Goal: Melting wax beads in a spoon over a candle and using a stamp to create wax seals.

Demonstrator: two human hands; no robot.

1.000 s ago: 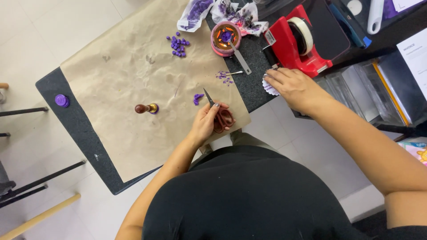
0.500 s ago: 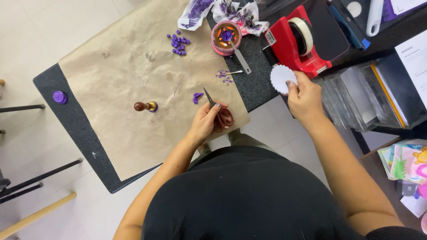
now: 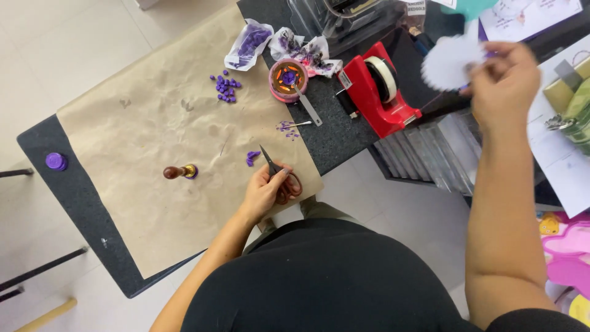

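Left grip: left hand (image 3: 265, 192) closed round scissors (image 3: 279, 175), fingers through the loops, blades shut and pointing to 11 o'clock; hand rests on the paper, so the tool sits parked and steady.
Right grip: right hand (image 3: 504, 83) pinches a white disc (image 3: 447, 61) by its 3 o'clock edge, raised off the table, probably to keep it clear of the wax.
Paper: brown sheet (image 3: 153, 141) covers the dark table (image 3: 80, 203), apparently as a guard against drips.
Cap: purple, on bare table at the sheet's 9 o'clock (image 3: 56, 161).
Stamp: wooden handle, lying on its side mid-sheet (image 3: 179, 171).
Beads: purple cluster (image 3: 225, 87) at 12 o'clock of the scissors.
Melter: round pot with spoon (image 3: 289, 80), beside the beads, within reach.
Tape dispenser: red (image 3: 378, 89), at the table's edge, below the disc.
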